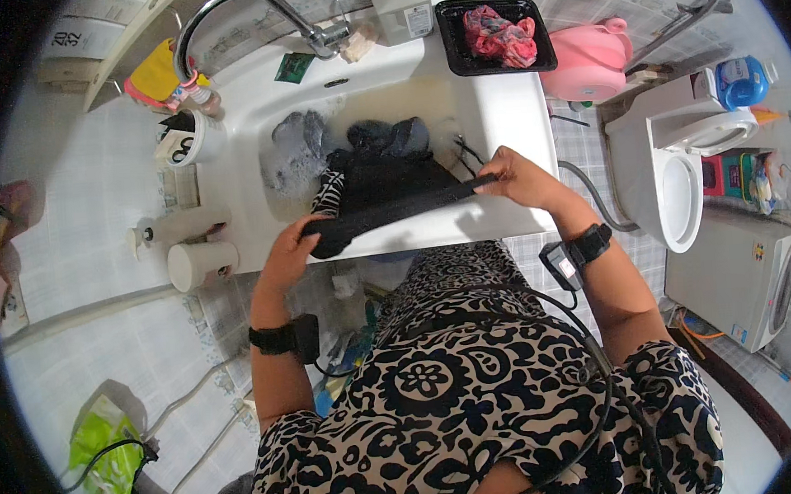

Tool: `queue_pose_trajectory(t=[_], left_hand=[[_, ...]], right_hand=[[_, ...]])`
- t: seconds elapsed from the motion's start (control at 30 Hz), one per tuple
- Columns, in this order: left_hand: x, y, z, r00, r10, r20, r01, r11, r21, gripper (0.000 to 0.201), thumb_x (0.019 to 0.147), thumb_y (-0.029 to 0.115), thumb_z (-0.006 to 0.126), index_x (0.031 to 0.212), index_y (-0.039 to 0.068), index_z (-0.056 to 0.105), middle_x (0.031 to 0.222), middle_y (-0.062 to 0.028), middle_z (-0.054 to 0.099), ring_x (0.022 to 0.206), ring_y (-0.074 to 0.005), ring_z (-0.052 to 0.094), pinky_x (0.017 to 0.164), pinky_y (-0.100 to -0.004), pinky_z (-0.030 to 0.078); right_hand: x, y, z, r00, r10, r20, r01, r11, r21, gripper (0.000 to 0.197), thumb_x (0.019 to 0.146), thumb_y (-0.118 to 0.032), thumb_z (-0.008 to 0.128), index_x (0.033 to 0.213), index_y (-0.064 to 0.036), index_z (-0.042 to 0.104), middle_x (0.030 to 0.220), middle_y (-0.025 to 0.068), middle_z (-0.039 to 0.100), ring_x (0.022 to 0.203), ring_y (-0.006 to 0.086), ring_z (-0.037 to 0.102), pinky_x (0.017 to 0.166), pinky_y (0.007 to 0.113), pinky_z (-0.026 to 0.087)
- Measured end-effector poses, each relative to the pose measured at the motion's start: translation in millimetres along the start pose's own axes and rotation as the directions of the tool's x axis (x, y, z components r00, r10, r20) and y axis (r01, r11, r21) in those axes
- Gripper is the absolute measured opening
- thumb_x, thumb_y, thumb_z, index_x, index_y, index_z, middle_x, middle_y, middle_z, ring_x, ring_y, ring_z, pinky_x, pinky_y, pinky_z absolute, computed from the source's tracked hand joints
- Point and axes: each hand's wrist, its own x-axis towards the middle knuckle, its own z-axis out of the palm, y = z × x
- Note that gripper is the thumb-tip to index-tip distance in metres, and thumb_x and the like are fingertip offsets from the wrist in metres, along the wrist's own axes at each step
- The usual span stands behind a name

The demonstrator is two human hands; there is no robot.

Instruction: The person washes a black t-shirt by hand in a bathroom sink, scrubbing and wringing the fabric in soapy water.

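A wet black garment [392,188] is stretched along its thick, band-like edge over the front of a white sink [510,118]. My left hand [287,254] is closed on one end of that edge, fingers wrapped round it. The other end is pinched in my right hand [525,180], held a little higher and farther away. The garment's lower part trails into the sink. A black-and-white patterned piece [328,193] shows at its left side. Beyond it, dark cloth [389,139] and a foamy grey cloth [297,149] lie in cloudy water. Two thin dark cords [468,152] hang near my right hand.
A curved chrome faucet [324,38] arches over the sink's back left. A black tray [542,57] with pink-red cloth, a white bottle [404,13] and a green packet [295,67] sit on its rim. Right of it are pink basins [583,59] and a toilet [681,184].
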Motion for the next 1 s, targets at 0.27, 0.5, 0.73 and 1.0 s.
queue_pose_trajectory(t=[0.27, 0.5, 0.73, 1.0], left_hand=[[19, -10, 16, 0.926, -0.301, -0.226, 0.182, 0.884, -0.430, 0.033, 0.088, 0.019, 0.052, 0.112, -0.003, 0.054, 0.097, -0.0099, 0.061, 0.094, -0.0205, 0.056, 0.083, -0.0313, 0.042], [132, -42, 33, 0.844, -0.533, -0.051, 0.149, 0.326, -0.934, 0.068, 0.090, 0.040, 0.050, 0.140, 0.002, 0.023, 0.138, -0.0158, 0.036, 0.124, -0.0240, 0.040, 0.106, -0.0376, 0.024], [213, -77, 77, 0.695, -0.719, -0.012, 0.239, 0.247, -0.939, 0.090, 0.083, 0.048, 0.058, 0.144, 0.010, 0.003, 0.148, -0.0179, 0.012, 0.137, -0.0247, 0.002, 0.109, -0.0394, 0.000], [213, -53, 107, 0.785, -0.608, -0.118, 0.353, 0.596, -0.721, 0.103, 0.079, 0.056, 0.057, 0.143, 0.004, -0.005, 0.149, -0.0164, 0.008, 0.135, -0.0316, 0.014, 0.106, -0.0457, 0.019]], right_hand=[[20, -4, 0, 0.987, -0.003, 0.159, -0.062, 0.914, 0.402, 0.017, 0.090, -0.018, 0.053, 0.098, -0.0030, 0.057, 0.090, 0.0013, 0.058, 0.089, 0.0119, 0.052, 0.082, 0.028, 0.042], [122, 0, 38, 0.966, 0.248, -0.068, -0.025, 0.351, 0.936, 0.024, 0.093, -0.019, 0.050, 0.111, -0.0032, 0.050, 0.097, 0.0056, 0.059, 0.087, 0.0151, 0.055, 0.080, 0.029, 0.045], [199, 58, 60, 0.882, 0.328, -0.339, -0.032, 0.758, 0.651, 0.062, 0.086, -0.019, 0.060, 0.136, -0.0007, 0.027, 0.132, 0.0195, 0.038, 0.122, 0.0283, 0.036, 0.103, 0.038, 0.027], [208, 64, 100, 0.962, 0.068, -0.263, -0.135, 0.960, -0.245, 0.063, 0.079, -0.023, 0.065, 0.133, -0.0108, 0.034, 0.129, 0.0247, 0.033, 0.114, 0.0443, 0.041, 0.096, 0.045, 0.037]])
